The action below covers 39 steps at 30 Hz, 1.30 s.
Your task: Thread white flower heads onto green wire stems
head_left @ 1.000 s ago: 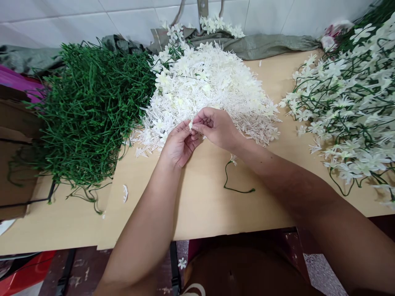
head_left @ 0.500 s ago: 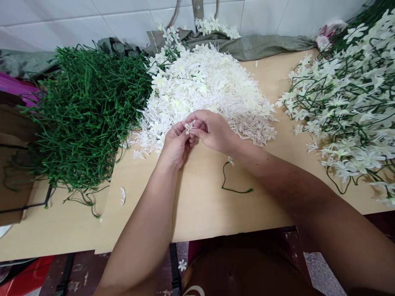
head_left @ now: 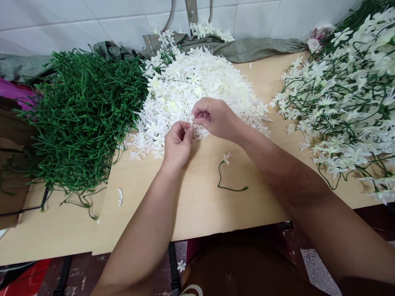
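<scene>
My left hand (head_left: 178, 144) and my right hand (head_left: 217, 117) meet at the near edge of a heap of white artificial flower pieces (head_left: 212, 82). Between their fingertips is a small white artificial flower piece (head_left: 192, 119), pinched from both sides and partly hidden by the fingers. Below my right wrist, a single green stem (head_left: 219, 176) lies on the tabletop, tipped with a spiky white flower piece (head_left: 227, 158).
To the left is a big pile of green plastic stems (head_left: 89, 119), beside a cardboard box (head_left: 12, 164). Finished-looking stemmed white flowers (head_left: 345, 107) cover the right side. A curved white scrap (head_left: 120, 197) lies at front left; a grey-green cloth (head_left: 262, 48) runs along the tiled wall.
My right hand has shifted slightly up and right, and the fingers of both hands have drawn a little apart around the small flower piece. The view has tilted slightly.
</scene>
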Tool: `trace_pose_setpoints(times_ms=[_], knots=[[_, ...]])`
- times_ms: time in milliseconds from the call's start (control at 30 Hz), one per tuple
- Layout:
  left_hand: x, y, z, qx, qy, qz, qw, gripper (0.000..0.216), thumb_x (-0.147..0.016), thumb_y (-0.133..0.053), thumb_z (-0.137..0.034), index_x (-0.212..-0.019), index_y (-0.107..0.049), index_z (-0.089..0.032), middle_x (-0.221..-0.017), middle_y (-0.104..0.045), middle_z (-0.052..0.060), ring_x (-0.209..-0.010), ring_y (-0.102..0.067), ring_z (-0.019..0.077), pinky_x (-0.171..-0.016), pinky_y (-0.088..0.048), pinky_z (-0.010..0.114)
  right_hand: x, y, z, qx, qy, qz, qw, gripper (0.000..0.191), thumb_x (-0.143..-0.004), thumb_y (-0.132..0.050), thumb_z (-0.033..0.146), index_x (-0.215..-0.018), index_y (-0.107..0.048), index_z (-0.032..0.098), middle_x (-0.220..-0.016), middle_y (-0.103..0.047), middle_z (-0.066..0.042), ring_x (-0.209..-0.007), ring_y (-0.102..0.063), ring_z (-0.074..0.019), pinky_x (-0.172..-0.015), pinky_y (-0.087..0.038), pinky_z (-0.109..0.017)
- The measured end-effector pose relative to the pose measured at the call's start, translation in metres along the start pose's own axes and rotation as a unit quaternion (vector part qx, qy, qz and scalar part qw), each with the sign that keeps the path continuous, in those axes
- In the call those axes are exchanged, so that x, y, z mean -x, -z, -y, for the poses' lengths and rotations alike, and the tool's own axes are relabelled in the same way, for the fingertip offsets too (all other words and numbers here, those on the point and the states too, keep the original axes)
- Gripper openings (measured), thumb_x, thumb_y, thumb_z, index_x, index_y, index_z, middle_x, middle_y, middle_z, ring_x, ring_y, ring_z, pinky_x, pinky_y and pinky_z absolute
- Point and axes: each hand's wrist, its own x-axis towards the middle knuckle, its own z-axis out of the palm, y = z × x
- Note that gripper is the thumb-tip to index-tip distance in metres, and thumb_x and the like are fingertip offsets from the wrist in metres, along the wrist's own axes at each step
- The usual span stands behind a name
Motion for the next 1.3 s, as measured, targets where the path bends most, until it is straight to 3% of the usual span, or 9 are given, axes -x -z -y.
trace_pose_setpoints(times_ms=[100, 200, 300, 367, 567, 667, 800, 967, 1300], knots=[[0.022, -0.009, -0.019, -0.161, -0.173, 0.108, 0.966, 0.021, -0.085, -0.069, -0.035, -0.076, -0.059, -0.019, -0.065, -0.056, -0.002, -0.059, -0.047, 0.0111, -0.057, -0.037, 0.026, -0.003, 0.024, -0.003, 0.004, 0.002, -0.074, 0.997, 0.011, -0.084, -0.061, 0.007, -0.079, -0.058, 0.017, -0.087, -0.060, -0.003, -0.083, -0.055, -0.0131, -0.079, -0.046, -0.029], [0.048, -0.025, -0.034, -0.257, -0.301, 0.347, 0.850, 0.026, -0.086, -0.069, -0.043, -0.084, -0.065, -0.017, -0.080, -0.066, 0.004, -0.073, -0.059, 0.0166, -0.068, -0.043, 0.030, -0.002, 0.047, -0.001, 0.007, -0.008, -0.128, 0.992, 0.013, -0.084, -0.063, 0.008, -0.077, -0.056, 0.017, -0.088, -0.060, -0.002, -0.085, -0.056, -0.0128, -0.078, -0.047, -0.029], [0.063, -0.040, -0.037, -0.358, -0.328, 0.454, 0.747, 0.027, -0.084, -0.072, -0.043, -0.084, -0.068, -0.016, -0.085, -0.069, 0.006, -0.079, -0.061, 0.0198, -0.073, -0.043, 0.034, -0.001, 0.060, 0.004, 0.002, -0.013, -0.137, 0.991, 0.016, -0.083, -0.064, 0.009, -0.075, -0.054, 0.018, -0.084, -0.059, 0.000, -0.083, -0.057, -0.0119, -0.075, -0.047, -0.027], [0.065, -0.046, -0.035, -0.400, -0.312, 0.463, 0.727, 0.017, -0.089, -0.067, -0.032, -0.083, -0.068, -0.016, -0.082, -0.069, 0.005, -0.078, -0.062, 0.0192, -0.074, -0.042, 0.034, 0.000, 0.062, 0.005, -0.004, -0.011, -0.128, 0.992, 0.016, -0.083, -0.063, 0.008, -0.074, -0.053, 0.017, -0.081, -0.059, 0.000, -0.080, -0.056, -0.0112, -0.074, -0.047, -0.027], [0.050, -0.040, -0.029, -0.408, -0.238, 0.413, 0.778, 0.014, -0.091, -0.055, -0.015, -0.082, -0.065, -0.016, -0.083, -0.070, 0.007, -0.082, -0.062, 0.0213, -0.078, -0.043, 0.036, -0.001, 0.053, 0.002, -0.036, 0.000, -0.073, 0.997, 0.012, -0.088, -0.062, 0.016, -0.079, -0.054, 0.017, -0.080, -0.056, 0.000, -0.080, -0.056, -0.0110, -0.078, -0.048, -0.028], [0.037, -0.031, -0.021, -0.310, -0.150, 0.336, 0.877, 0.012, -0.086, -0.053, -0.010, -0.078, -0.058, -0.018, -0.078, -0.067, 0.005, -0.075, -0.060, 0.0190, -0.072, -0.045, 0.033, -0.001, 0.051, 0.000, -0.069, 0.006, -0.055, 0.996, 0.013, -0.088, -0.064, 0.020, -0.080, -0.053, 0.017, -0.077, -0.054, 0.001, -0.078, -0.053, -0.0102, -0.075, -0.047, -0.027], [0.014, -0.015, -0.009, -0.023, -0.014, 0.117, 0.993, 0.009, -0.082, -0.066, -0.021, -0.079, -0.058, -0.020, -0.070, -0.061, -0.001, -0.065, -0.056, 0.0130, -0.065, -0.046, 0.026, -0.002, 0.043, -0.001, -0.118, 0.013, -0.011, 0.993, 0.012, -0.087, -0.064, 0.019, -0.081, -0.053, 0.018, -0.073, -0.051, 0.002, -0.075, -0.050, -0.0102, -0.071, -0.046, -0.025], [-0.005, 0.000, -0.005, 0.144, 0.114, -0.004, 0.983, 0.023, -0.068, -0.085, -0.027, -0.074, -0.064, -0.018, -0.063, -0.060, -0.002, -0.058, -0.054, 0.0089, -0.061, -0.047, 0.022, -0.003, 0.019, -0.006, -0.151, 0.014, 0.072, 0.986, 0.011, -0.083, -0.061, 0.010, -0.078, -0.054, 0.017, -0.069, -0.050, 0.003, -0.069, -0.045, -0.0096, -0.066, -0.041, -0.025], [-0.005, 0.000, 0.001, 0.163, 0.157, 0.003, 0.974, 0.031, -0.076, -0.082, -0.031, -0.063, -0.058, -0.017, -0.058, -0.056, -0.003, -0.053, -0.048, 0.0065, -0.052, -0.039, 0.019, -0.003, 0.003, -0.017, -0.232, -0.072, 0.107, 0.964, 0.015, -0.083, -0.058, 0.006, -0.075, -0.052, 0.017, -0.061, -0.050, 0.004, -0.060, -0.044, -0.0091, -0.058, -0.035, -0.024]])
